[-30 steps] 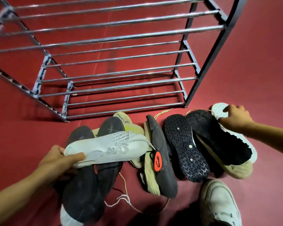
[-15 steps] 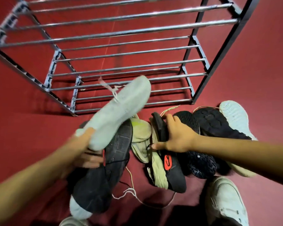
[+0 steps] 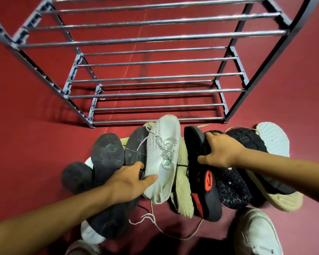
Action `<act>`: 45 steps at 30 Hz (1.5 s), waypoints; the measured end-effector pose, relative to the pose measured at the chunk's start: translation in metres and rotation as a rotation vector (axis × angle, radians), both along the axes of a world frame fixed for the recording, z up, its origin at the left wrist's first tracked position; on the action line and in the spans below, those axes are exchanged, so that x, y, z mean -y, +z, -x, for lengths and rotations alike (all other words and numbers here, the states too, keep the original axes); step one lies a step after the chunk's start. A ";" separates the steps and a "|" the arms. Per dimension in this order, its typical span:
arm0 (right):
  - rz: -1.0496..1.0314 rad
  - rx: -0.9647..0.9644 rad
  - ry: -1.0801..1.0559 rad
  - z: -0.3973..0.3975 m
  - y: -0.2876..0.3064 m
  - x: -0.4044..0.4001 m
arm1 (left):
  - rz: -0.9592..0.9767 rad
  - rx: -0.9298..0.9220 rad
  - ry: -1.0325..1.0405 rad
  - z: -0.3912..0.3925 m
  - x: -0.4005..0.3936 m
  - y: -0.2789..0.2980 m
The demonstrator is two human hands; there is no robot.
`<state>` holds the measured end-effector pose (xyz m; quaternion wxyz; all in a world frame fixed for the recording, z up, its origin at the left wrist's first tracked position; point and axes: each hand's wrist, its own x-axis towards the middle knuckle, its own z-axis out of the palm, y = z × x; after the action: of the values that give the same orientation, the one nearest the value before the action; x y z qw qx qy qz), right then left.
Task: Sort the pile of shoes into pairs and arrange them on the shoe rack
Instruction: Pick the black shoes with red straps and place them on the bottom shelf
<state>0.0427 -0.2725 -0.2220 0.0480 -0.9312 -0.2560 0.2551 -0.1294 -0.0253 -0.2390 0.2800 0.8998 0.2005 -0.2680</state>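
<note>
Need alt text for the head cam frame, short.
Seen from above, a person's left hand grips a white sneaker while the right hand grasps a black shoe standing on edge in a pile of shoes on a red floor. An empty metal shoe rack stands just beyond.
</note>
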 end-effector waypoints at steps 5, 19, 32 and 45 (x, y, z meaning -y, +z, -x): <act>0.111 -0.149 -0.098 -0.008 0.007 0.003 | -0.033 0.155 -0.024 0.009 -0.017 -0.003; 0.229 -0.067 -0.003 -0.010 0.021 -0.010 | -0.404 -0.004 0.231 -0.018 -0.059 -0.008; -0.040 0.287 0.046 -0.019 0.039 -0.025 | 0.518 0.500 1.002 0.030 -0.146 0.044; 0.317 -0.457 -0.264 -0.025 0.031 -0.010 | 0.039 0.201 0.698 -0.015 -0.089 -0.021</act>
<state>0.0673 -0.2624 -0.1913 -0.0090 -0.8708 -0.0726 0.4862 -0.1149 0.0641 -0.2605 0.3901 0.7934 0.4620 -0.0703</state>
